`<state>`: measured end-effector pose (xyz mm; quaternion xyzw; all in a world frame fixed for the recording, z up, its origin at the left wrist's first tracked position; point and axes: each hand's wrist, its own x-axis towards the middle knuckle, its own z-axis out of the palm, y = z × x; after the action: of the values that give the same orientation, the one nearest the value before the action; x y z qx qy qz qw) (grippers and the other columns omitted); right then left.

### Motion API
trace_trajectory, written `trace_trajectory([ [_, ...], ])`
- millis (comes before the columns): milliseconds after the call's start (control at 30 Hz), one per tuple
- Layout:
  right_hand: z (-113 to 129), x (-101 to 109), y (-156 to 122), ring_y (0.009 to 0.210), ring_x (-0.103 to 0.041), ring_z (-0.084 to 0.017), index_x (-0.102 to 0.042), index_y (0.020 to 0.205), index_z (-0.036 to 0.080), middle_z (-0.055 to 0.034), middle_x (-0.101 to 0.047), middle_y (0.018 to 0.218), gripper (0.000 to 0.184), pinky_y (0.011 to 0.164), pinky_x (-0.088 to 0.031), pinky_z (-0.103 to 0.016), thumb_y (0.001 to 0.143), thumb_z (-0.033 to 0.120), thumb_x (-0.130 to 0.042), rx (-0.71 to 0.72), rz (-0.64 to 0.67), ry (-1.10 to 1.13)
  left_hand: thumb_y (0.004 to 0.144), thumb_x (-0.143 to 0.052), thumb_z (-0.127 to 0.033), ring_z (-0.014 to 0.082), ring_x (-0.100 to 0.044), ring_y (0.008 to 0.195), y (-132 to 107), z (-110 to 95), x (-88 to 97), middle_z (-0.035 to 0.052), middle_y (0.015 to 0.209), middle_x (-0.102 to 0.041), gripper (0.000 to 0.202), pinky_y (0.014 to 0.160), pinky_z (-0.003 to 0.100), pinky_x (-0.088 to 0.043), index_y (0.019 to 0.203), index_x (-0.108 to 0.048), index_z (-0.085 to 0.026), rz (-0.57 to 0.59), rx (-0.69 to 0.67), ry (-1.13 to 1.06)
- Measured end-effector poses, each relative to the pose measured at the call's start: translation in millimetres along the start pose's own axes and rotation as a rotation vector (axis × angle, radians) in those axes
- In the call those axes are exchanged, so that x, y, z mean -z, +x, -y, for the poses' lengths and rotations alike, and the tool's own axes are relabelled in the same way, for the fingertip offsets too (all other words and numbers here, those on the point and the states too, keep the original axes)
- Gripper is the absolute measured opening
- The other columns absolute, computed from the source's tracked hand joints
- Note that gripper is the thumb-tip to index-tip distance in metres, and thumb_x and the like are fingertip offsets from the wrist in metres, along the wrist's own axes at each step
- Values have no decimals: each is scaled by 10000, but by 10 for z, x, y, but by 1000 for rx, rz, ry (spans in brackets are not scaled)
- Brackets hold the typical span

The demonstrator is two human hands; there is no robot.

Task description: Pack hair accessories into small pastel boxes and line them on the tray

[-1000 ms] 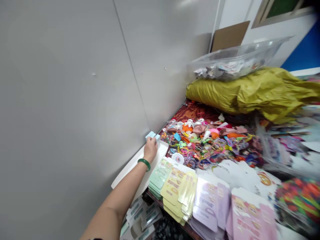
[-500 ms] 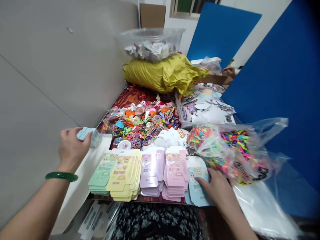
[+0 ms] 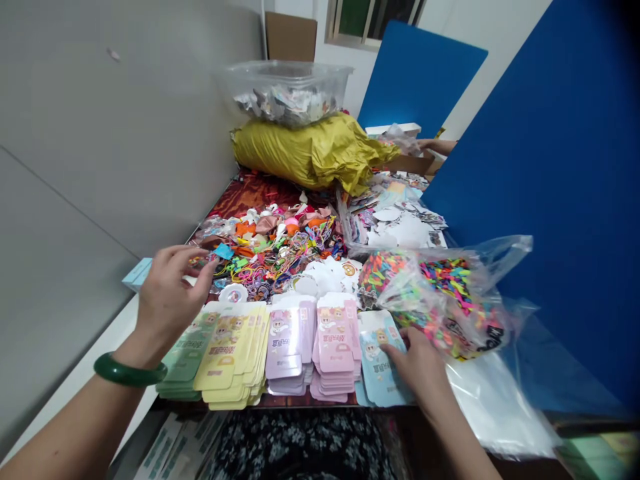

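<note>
My left hand [image 3: 167,303], with a green bangle at the wrist, hangs in the air with thumb and fingers apart and nothing visible between them. Behind it, a light-blue block of small boxes [image 3: 136,273] rests by the grey wall, partly hidden. My right hand [image 3: 423,363] holds the right edge of a stack of flat blue cartons [image 3: 376,353], thumb on top; its other fingers are mostly hidden. Stacks of flat green cartons [image 3: 183,363], yellow cartons [image 3: 220,353], purple cartons [image 3: 284,343] and pink cartons [image 3: 334,340] line the table's front edge.
Colourful hair ties [image 3: 280,260] and white cards [image 3: 320,277] lie behind the stacks. A clear bag of bright small pieces [image 3: 450,287] sits at right, below a blue panel [image 3: 540,220]. Farther back are a yellow sack [image 3: 300,153], a clear tub [image 3: 290,93] and another person's arm [image 3: 440,147].
My left hand has let go of the light-blue block by the wall and moved right, towards the hair ties. My right hand stays on the blue cartons. The view has shifted slightly.
</note>
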<state>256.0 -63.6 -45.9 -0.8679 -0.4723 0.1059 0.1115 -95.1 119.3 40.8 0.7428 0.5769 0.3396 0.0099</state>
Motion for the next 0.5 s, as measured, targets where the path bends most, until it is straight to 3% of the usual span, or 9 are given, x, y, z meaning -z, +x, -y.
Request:
trace_trajectory([
  [167,50,18,23,782,-612,-261,-568,830,194,-80,-650,823,174,640,-381,-318,810,367,-558,-35,25,-13,865,-521,-387,121,-564,642,-41,-67,-157,63,1033,-588,260,598,258,-491,932,-639,-165,98,-74,-120],
  [300,32,75,51,678,-587,-229,-547,740,203,-41,-623,704,167,580,-344,-296,767,362,-590,-39,2,33,871,-511,-386,161,-584,733,-79,-109,-222,68,969,-615,258,607,261,-479,920,-643,-170,155,-121,-163],
  [400,-33,319,78,565,-529,-184,-533,632,209,8,-544,552,257,537,-328,-275,752,428,-592,-53,9,242,871,-515,-390,166,-585,752,-97,-193,-205,64,926,-634,264,580,250,-458,924,-652,-171,250,-141,-270],
  [500,-31,648,88,502,-461,-144,-547,609,202,22,-499,519,341,481,-310,-251,714,512,-642,-50,74,594,858,-544,-395,155,-580,708,-164,-347,-182,41,800,-652,257,605,255,-447,816,-673,-177,446,-117,-459],
])
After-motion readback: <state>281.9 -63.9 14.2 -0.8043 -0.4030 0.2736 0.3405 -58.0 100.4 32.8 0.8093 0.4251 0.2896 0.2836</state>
